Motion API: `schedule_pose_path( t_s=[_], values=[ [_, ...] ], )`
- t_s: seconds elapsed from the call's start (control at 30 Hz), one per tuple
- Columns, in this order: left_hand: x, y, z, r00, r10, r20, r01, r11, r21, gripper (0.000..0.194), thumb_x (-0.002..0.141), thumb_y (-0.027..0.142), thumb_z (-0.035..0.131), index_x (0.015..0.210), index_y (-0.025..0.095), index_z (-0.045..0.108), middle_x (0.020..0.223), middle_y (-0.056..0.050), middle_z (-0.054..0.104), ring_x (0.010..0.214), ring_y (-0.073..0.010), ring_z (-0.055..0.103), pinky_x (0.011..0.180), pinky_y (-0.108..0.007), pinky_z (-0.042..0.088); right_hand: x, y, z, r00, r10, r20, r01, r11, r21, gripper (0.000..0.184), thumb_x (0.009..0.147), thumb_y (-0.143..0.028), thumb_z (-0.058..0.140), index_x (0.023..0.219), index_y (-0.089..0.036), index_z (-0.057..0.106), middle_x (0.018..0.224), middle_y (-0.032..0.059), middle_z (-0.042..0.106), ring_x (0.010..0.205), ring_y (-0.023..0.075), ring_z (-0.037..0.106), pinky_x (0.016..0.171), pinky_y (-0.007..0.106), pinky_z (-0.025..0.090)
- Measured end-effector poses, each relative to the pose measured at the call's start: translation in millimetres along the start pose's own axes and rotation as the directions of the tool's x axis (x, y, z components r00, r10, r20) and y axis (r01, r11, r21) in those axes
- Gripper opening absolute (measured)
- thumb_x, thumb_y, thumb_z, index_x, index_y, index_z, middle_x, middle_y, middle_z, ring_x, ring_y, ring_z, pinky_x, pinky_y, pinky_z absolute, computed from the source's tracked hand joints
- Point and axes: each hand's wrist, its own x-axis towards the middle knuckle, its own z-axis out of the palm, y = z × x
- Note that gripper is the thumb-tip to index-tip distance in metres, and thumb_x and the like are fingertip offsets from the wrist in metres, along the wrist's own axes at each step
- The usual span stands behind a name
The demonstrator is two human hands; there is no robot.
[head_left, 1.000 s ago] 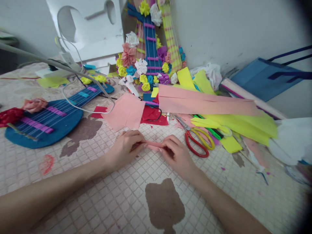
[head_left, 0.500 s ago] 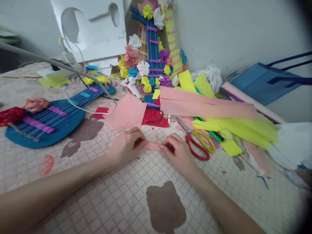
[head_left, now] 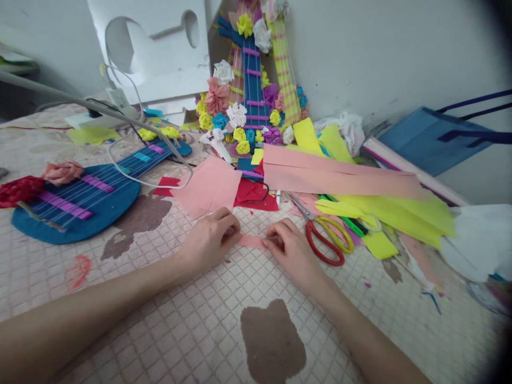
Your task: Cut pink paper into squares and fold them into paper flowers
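Observation:
A short pink paper strip (head_left: 252,241) stretches between my two hands, just over the patterned tablecloth. My left hand (head_left: 212,234) pinches its left end with closed fingers. At the other end, my right hand (head_left: 290,248) grips the strip between thumb and fingers. Right beside that hand lie scissors (head_left: 325,241) with one red and one yellow handle. Beyond my left hand rests a stack of square pink paper (head_left: 208,186), with red paper (head_left: 254,193) partly under it.
A blue paper guitar (head_left: 96,197) with paper flowers lies at left. Behind stand flower-decorated guitars (head_left: 254,85) and a white glue gun (head_left: 216,143). Long pink sheets (head_left: 340,173) and yellow paper (head_left: 404,216) spread at right. A white cable (head_left: 110,154) loops above the table at left.
The view has shifted very slightly. Both hands keep their hold on the pink paper strip, with almost no movement.

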Motion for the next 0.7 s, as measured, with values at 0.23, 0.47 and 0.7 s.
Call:
schedule_pose_path(
  t_s=[0.23, 0.47, 0.7],
  values=[
    [0.8, -1.4, -0.7, 1.0, -0.003, 0.001, 0.003, 0.998, -0.066, 0.007, 0.079, 0.01, 0.054, 0.076, 0.015, 0.058, 0.084, -0.001, 0.054, 0.065, -0.0089, 0.053, 0.06, -0.023, 0.042, 2.3, -0.5, 0.5, 1.0, 0.023, 0.013, -0.023, 1.0, 0.016, 0.009, 0.081, -0.014, 0.056, 0.076, -0.02, 0.051, 0.082, 0.0009, 0.052, 0.069, 0.0133, 0.053, 0.061, 0.027, 0.043],
    [-0.2, -1.1, -0.9, 0.999, 0.017, -0.033, -0.02, 0.995, -0.099, 0.006, 0.078, 0.011, 0.053, 0.079, 0.016, 0.057, 0.08, -0.002, 0.058, 0.07, -0.0122, 0.055, 0.062, -0.025, 0.044, -2.2, 0.1, -1.8, 0.998, -0.058, -0.037, 0.061, 0.993, 0.102, 0.01, 0.082, -0.012, 0.052, 0.077, -0.021, 0.05, 0.078, 0.0008, 0.056, 0.074, 0.0154, 0.053, 0.063, 0.027, 0.042],
    [-2.3, 10.0, -13.0, 0.986, 0.159, 0.04, -0.149, 0.971, -0.186, 0.026, 0.08, 0.037, 0.065, 0.099, 0.019, 0.062, 0.097, -0.005, 0.065, 0.094, -0.0192, 0.058, 0.083, -0.033, 0.047, -6.7, -12.6, -5.5, 0.97, -0.233, -0.069, 0.241, 0.957, 0.162, 0.011, 0.086, -0.014, 0.053, 0.077, -0.021, 0.05, 0.074, 0.0004, 0.056, 0.074, 0.0152, 0.052, 0.066, 0.029, 0.043]
  ],
)
